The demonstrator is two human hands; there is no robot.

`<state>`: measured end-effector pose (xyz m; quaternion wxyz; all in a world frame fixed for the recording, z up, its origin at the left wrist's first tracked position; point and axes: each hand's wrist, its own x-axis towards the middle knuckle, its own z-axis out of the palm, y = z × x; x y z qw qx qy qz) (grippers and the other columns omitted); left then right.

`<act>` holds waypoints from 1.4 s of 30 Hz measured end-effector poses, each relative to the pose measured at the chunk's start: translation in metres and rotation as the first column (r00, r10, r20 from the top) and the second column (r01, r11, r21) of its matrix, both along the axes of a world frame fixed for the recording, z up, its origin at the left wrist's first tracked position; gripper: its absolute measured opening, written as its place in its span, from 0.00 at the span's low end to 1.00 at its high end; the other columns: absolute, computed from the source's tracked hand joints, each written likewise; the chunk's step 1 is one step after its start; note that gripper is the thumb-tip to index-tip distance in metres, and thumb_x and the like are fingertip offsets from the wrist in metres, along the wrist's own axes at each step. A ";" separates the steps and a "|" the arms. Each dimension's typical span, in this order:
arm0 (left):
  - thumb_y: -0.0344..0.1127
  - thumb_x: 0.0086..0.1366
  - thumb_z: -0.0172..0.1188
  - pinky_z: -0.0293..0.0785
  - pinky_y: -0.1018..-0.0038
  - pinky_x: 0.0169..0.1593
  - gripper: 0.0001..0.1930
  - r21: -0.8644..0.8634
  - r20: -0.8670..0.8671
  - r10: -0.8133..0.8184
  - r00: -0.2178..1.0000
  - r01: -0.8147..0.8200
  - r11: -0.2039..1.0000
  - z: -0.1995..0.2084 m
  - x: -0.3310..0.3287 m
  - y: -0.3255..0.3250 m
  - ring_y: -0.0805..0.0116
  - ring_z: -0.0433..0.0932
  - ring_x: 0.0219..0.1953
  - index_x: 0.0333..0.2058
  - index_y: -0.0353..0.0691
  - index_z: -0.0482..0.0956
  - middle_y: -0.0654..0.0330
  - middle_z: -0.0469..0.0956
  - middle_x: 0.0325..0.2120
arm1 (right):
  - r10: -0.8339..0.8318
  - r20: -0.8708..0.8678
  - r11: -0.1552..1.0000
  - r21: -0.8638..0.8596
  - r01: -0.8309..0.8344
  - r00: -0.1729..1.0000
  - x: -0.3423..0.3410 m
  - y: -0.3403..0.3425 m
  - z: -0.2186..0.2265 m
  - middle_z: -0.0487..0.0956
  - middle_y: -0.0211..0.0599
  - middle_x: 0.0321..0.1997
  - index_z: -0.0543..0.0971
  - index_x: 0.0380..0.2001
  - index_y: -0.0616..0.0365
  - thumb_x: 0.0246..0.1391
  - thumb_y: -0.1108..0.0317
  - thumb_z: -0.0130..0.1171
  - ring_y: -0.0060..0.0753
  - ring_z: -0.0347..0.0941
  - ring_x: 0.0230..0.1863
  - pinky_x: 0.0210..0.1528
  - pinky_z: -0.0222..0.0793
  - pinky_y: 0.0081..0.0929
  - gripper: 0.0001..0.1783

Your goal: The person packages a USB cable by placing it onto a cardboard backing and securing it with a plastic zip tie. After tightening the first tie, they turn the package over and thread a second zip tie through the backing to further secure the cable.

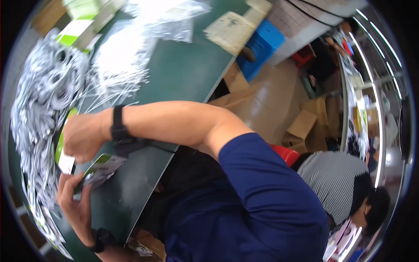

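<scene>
My right hand (83,137), a black strap at its wrist, is curled closed over a green-and-white carton (66,163), whose edges show beside and below the fist. Just below it, my left hand (75,201) has fingers and thumb bent around the end of a small green-and-white packet (104,166). Crinkled, shiny material shows along the packet's lower side. Whether packet and carton are joined is hidden by the fingers. Right beside both hands lies a large heap of coiled grey-white cables (37,113).
The green table (179,65) carries a pile of thin white cables (118,65), clear plastic bags (174,22) and green-and-white boxes (80,28). A tan paper sheet (229,30) lies by its edge. Beyond are a blue stool (264,48), cardboard boxes (303,124) and a co-worker in stripes (334,179).
</scene>
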<state>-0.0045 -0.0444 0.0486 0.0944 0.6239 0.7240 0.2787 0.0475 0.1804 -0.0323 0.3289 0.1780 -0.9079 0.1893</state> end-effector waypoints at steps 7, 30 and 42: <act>0.13 0.51 0.64 0.70 0.71 0.37 0.16 0.085 -0.095 0.033 0.995 -0.025 0.996 -0.019 0.000 -0.001 0.60 0.74 0.33 0.39 0.32 0.79 0.55 0.71 0.30 | 0.087 0.240 0.985 -0.167 -0.047 0.967 0.016 0.012 0.014 0.83 0.43 0.23 0.87 0.22 0.50 0.43 0.63 0.60 0.50 0.81 0.27 0.32 0.76 0.43 0.08; 0.22 0.68 0.64 0.77 0.74 0.57 0.20 0.155 0.880 0.168 0.445 -0.602 0.783 -0.057 -0.038 0.004 0.72 0.81 0.49 0.58 0.30 0.75 0.58 0.82 0.50 | 0.147 0.373 0.610 -0.763 0.213 0.916 0.036 0.004 0.046 0.85 0.44 0.45 0.77 0.56 0.69 0.59 0.57 0.70 0.29 0.80 0.43 0.45 0.75 0.29 0.30; 0.21 0.67 0.67 0.78 0.76 0.53 0.21 0.235 0.971 -0.226 0.082 -0.529 0.815 -0.064 -0.032 -0.002 0.75 0.81 0.45 0.57 0.30 0.74 0.58 0.83 0.45 | 0.478 0.336 0.349 -0.921 0.175 0.811 0.034 -0.017 0.046 0.85 0.36 0.49 0.77 0.57 0.65 0.69 0.66 0.63 0.21 0.80 0.44 0.45 0.78 0.24 0.19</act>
